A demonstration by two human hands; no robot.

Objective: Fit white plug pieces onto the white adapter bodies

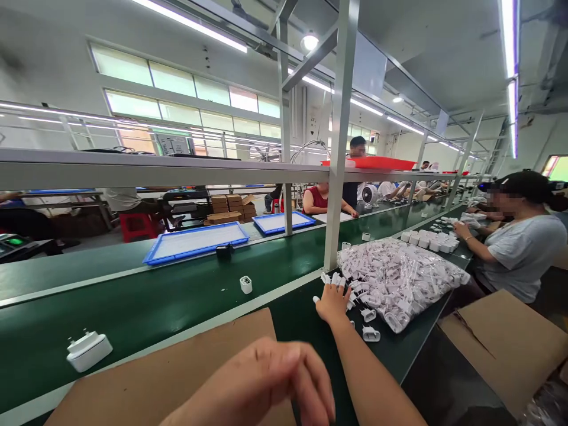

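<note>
My right hand (332, 303) reaches forward over the dark green bench, its fingers stretched out onto loose small white plug parts (370, 333) at the near edge of a big heap of them in clear plastic (399, 275). One white piece lies right beside its thumb. My left hand (270, 384) hangs close to the camera at the bottom, above a brown cardboard sheet (177, 373). It is blurred by motion, with fingers loosely bent and its palm side hidden.
A white charger (89, 350) and a small white part (245, 284) lie on the green conveyor belt (142, 307). Blue trays (195, 241) sit beyond it. A metal post (336, 177) stands by the heap. A seated person (519, 242) works at right, beside an open cardboard box (510, 343).
</note>
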